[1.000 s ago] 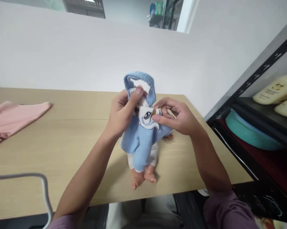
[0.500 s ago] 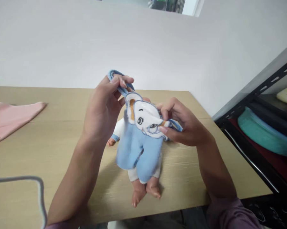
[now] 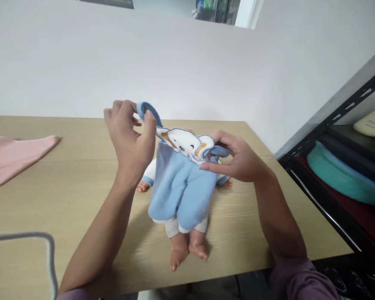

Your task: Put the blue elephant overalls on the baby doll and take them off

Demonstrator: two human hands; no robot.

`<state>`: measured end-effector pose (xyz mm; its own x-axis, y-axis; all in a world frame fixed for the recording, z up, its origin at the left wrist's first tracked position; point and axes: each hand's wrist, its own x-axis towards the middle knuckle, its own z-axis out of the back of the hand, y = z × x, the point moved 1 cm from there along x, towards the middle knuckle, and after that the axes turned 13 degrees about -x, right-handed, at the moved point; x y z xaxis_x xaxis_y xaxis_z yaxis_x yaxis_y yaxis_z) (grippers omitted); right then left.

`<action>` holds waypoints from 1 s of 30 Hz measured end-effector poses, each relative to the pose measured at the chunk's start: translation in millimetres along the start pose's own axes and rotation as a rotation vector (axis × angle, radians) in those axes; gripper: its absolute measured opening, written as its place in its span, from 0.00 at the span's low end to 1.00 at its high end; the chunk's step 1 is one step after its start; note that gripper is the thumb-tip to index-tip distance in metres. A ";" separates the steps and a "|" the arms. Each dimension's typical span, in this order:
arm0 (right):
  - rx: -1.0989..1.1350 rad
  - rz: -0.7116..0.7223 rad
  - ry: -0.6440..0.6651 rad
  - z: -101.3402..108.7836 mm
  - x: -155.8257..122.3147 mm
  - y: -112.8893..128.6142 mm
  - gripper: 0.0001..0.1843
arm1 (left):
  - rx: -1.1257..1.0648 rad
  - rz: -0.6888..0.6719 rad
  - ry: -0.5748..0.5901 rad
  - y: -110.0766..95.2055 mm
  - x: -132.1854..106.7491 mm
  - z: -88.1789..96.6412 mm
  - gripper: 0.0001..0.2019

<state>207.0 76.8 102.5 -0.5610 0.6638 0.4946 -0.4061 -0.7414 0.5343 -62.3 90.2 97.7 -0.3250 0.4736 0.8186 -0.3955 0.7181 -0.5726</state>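
Observation:
Light blue doll overalls with a white elephant-face bib hang between my hands, above a doll. My left hand is closed around the blue strap loop at the upper left, thumb pressed into it. My right hand pinches the bib's right edge between thumb and fingers, beside the other blue strap. Behind the overalls the doll lies on its back on the table, in white clothing with blue cuffs. Its bare feet and small hands show, while its head and torso are mostly hidden.
The wooden table meets a white wall at the back. Pink cloth lies at the left. A grey bent tube stands at the lower left. To the right, a black metal shelf holds a teal basin and a cream bottle.
My left hand has moved left and its grip on the strap has shifted. The bib has turned from sloping down to the right to lying more level, its top folding over.

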 end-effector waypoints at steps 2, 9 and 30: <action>0.030 -0.011 0.031 -0.5 -1.0 2.5 0.19 | -0.032 -0.002 0.007 0.1 0.5 -2.3 0.08; 0.182 -0.048 -0.049 -2.0 -1.1 -5.2 0.19 | -0.636 0.581 0.524 15.7 12.5 2.1 0.18; 0.366 -0.273 0.007 -6.5 7.9 -41.2 0.28 | -0.431 0.402 1.016 11.8 2.1 1.8 0.20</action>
<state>214.7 112.0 79.9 -0.4745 0.8283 0.2979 -0.2590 -0.4548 0.8521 -69.2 98.8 92.6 0.5516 0.7549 0.3549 -0.0341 0.4456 -0.8946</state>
